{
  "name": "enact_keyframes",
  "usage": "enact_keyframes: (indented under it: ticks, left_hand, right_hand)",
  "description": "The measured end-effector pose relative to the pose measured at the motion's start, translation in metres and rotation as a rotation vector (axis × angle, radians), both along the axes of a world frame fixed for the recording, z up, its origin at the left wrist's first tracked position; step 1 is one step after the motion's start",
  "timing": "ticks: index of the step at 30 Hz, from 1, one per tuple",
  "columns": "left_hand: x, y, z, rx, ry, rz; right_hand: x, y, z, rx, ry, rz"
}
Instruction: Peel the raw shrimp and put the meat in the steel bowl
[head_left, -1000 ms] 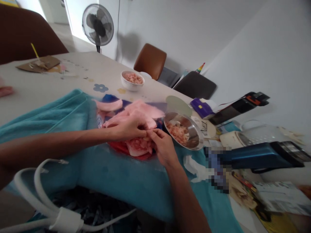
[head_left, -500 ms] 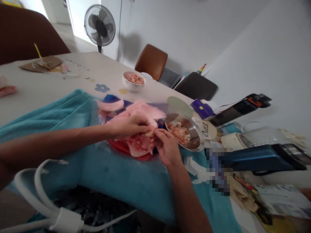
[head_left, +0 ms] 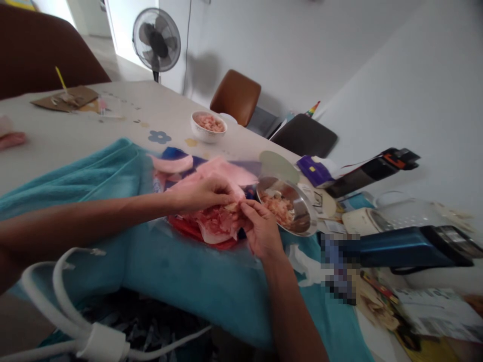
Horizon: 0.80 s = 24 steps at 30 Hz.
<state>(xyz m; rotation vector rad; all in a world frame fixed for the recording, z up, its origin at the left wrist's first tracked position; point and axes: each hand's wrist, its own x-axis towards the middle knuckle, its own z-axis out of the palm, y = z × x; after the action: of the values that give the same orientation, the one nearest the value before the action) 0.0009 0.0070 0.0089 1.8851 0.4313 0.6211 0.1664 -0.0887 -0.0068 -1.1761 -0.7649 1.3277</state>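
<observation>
My left hand and my right hand meet fingertip to fingertip, each pinching a small pale pinkish piece that looks like pomelo flesh. Just below them lies a larger red-pink chunk of what looks like pomelo, with pale membrane on it. Behind my left hand are thick pink pieces resembling peel, one of them a curved strip. Beside my right hand a tilted steel bowl holds loose pink shreds. My fingers partly hide the pinched piece.
A white bowl of pink pieces stands farther back on the table. A teal towel lies under the work. To the right are a blue bottle, a purple box and clutter. White tubing crosses the lower left.
Both hands stay almost where they were, with only slight finger movement at the pinched piece. The view has shifted very slightly.
</observation>
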Motion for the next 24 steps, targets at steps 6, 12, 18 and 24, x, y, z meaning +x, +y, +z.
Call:
enact_keyframes:
  ticks: [6,12,18,24]
  left_hand:
    - [0.0,-0.002,-0.005,0.034,0.007,0.021]
    - [0.003,-0.003,-0.013,-0.089,-0.038,-0.004]
    - [0.003,-0.002,-0.012,-0.201,-0.026,-0.048]
    - [0.003,-0.005,-0.004,-0.355,-0.096,-0.156]
  right_hand:
    - [-0.002,-0.001,0.001,-0.003,-0.075,-0.018]
    - [-0.004,-0.002,0.005,0.068,-0.18,-0.115]
    - [0.0,-0.004,0.011,0.068,-0.12,-0.062]
    - [0.006,-0.004,0.017,0.147,-0.146,-0.13]
